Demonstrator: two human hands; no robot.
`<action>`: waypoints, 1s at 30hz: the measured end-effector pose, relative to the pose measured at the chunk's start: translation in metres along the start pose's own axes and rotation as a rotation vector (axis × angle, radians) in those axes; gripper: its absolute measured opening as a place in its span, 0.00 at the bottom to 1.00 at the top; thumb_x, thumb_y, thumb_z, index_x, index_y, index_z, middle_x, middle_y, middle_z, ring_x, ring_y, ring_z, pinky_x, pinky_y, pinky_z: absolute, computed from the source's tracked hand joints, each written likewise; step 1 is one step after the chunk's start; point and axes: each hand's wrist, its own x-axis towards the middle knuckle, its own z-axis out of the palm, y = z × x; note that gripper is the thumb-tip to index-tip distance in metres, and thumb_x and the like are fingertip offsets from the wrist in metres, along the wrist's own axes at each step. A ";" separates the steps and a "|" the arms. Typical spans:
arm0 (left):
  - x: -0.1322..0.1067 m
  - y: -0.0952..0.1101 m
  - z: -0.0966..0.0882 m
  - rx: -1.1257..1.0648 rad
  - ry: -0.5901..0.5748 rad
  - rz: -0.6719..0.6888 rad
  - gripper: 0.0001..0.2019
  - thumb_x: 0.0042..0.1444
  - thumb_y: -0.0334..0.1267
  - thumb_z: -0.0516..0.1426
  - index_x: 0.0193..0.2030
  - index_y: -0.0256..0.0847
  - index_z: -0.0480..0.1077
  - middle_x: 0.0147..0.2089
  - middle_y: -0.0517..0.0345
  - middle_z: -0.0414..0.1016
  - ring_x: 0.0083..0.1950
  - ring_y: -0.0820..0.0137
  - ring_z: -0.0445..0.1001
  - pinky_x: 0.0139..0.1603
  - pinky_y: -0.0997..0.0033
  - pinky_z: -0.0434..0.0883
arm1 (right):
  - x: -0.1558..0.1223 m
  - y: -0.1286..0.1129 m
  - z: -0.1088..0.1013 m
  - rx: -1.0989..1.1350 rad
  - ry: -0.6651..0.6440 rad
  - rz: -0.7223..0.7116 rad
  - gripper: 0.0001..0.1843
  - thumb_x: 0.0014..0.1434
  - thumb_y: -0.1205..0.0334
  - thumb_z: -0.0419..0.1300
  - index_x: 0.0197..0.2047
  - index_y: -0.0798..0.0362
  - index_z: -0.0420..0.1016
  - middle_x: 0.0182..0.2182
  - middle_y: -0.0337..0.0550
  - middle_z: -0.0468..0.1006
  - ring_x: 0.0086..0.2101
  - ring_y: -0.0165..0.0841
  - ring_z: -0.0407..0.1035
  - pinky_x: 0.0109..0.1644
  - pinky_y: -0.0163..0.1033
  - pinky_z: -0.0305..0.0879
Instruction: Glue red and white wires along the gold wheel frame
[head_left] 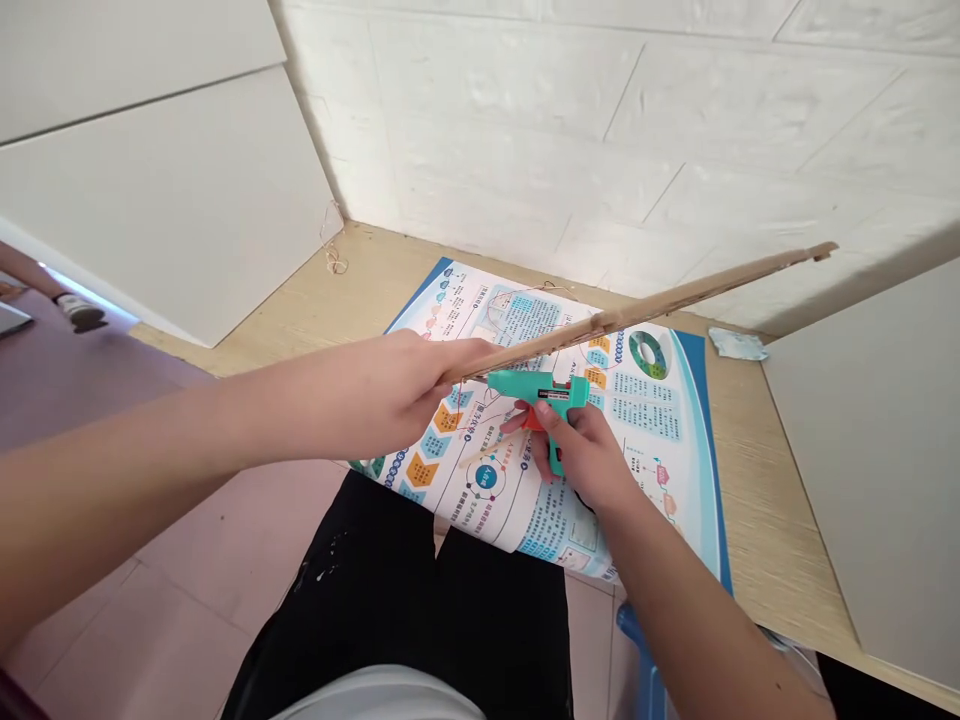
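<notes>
below the fingers: black trousers [390, 600] on the person's lap
right hand [585, 465]: fingers clamped round the grip of a teal hot glue gun [536, 390] — its nozzle just under the strip
left hand [360, 395]: fingers together, gripping the end of a long cardboard strip [637, 310]
under both hands: a printed poster [645, 440] on a wooden desk [780, 500]
past the fingertips: a white brick-pattern wall [600, 130] — behind the desk

A long, narrow cardboard strip [637, 310] is gripped near one end and held tilted just above a teal hot glue gun [529, 388], whose nozzle is pointed left, its red trigger [533, 421] showing.
</notes>
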 end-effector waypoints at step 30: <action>0.007 -0.006 -0.005 -0.014 0.062 0.026 0.11 0.69 0.33 0.51 0.37 0.44 0.72 0.23 0.69 0.70 0.22 0.76 0.67 0.22 0.80 0.65 | 0.003 0.007 -0.004 0.015 0.023 0.004 0.35 0.68 0.29 0.54 0.35 0.52 0.85 0.10 0.37 0.67 0.16 0.30 0.56 0.32 0.43 0.60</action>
